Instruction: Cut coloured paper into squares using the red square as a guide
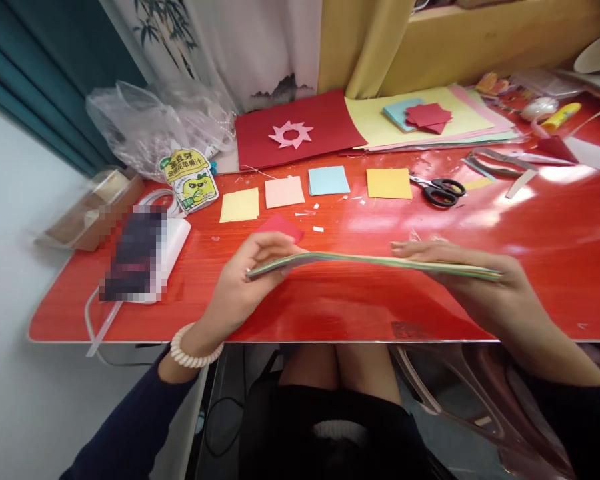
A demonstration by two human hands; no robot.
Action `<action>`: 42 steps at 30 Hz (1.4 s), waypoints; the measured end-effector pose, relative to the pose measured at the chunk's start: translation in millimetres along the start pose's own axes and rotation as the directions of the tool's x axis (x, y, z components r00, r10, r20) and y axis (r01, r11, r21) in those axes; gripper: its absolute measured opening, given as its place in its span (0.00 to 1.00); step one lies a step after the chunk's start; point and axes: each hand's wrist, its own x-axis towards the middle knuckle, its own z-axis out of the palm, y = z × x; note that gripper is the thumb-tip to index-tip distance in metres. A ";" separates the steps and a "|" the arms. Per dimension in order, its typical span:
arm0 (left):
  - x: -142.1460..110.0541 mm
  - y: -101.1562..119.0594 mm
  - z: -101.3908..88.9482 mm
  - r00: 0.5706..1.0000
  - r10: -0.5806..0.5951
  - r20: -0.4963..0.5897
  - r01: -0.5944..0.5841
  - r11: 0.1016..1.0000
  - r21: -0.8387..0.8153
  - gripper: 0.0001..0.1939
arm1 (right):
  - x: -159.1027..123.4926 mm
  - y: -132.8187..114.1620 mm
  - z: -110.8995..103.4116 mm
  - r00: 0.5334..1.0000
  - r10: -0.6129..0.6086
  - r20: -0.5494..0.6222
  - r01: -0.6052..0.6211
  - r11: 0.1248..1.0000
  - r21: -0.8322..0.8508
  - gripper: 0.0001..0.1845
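Between my hands a thin stack of coloured paper sheets (pixel 365 259) is seen nearly edge-on, bowed slightly above the red table. My left hand (pixel 253 270) grips its left end, thumb below and fingers above. At the right end my right hand (pixel 465 267) is closed around the stack. A red paper piece (pixel 280 228) lies just behind my left hand. Farther back is a row of small paper squares: pale yellow (pixel 239 205), pink (pixel 285 192), light blue (pixel 329 180) and orange-yellow (pixel 389 183). Black-handled scissors (pixel 443 191) rest beside the last one.
A pink pinwheel-like paper ring (pixel 291 135) sits on red sheets (pixel 340 113) at the back. Larger coloured sheets (pixel 370 120) lie right of it. On the left are a blurred-out device (pixel 135 257), a snack pouch (pixel 190 180) and a tray (pixel 90 207). Paper scraps dot the red table (pixel 330 307).
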 end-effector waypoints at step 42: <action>-36.0 35.0 -20.2 0.789 -0.613 -0.048 0.607 0.789 -0.098 0.14 | 12.9 -16.0 14.6 0.828 0.346 0.442 -0.356 0.932 -0.063 0.15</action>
